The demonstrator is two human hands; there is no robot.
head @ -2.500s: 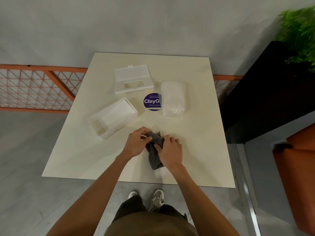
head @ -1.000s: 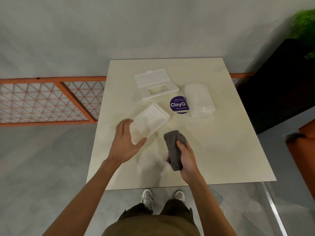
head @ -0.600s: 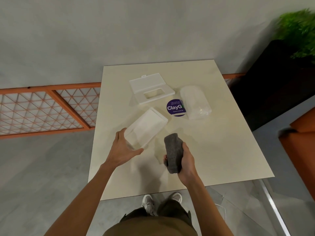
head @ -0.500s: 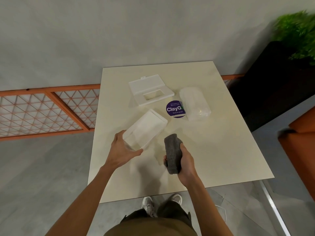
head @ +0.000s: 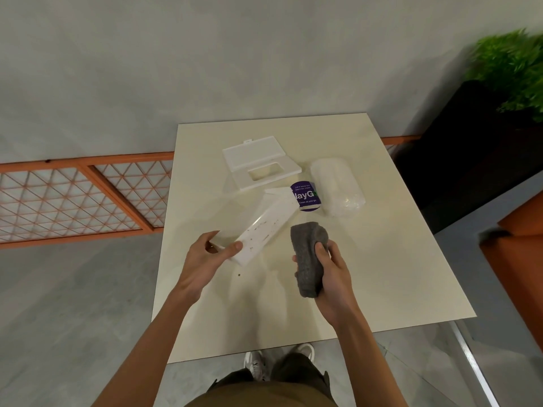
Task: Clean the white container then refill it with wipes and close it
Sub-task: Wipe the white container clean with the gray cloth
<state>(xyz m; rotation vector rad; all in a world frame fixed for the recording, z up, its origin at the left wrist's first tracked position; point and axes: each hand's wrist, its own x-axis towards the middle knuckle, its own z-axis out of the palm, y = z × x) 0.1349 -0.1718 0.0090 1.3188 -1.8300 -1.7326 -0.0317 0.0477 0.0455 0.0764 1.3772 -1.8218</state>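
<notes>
My left hand (head: 205,257) grips the near end of the white container (head: 266,224) and holds it tilted above the cream table (head: 382,259); small dark specks dot the side facing me. Just to its right, my right hand (head: 332,274) is closed around a folded grey cloth (head: 307,254), a little apart from the container. The white lid (head: 258,160) with its rectangular opening lies flat at the back of the table. A clear-wrapped pack of white wipes (head: 338,186) lies at the back right, beside a round purple label (head: 305,196).
An orange lattice railing (head: 73,198) runs along the left behind the table. A black planter (head: 470,142) with a green plant (head: 514,66) stands to the right, with an orange object (head: 523,254) near the right edge. One dark crumb (head: 239,274) lies on the table.
My left hand reached for the container, took hold of it and lifted and tilted it so its speckled side shows. My right hand has kept the folded grey cloth beside it.
</notes>
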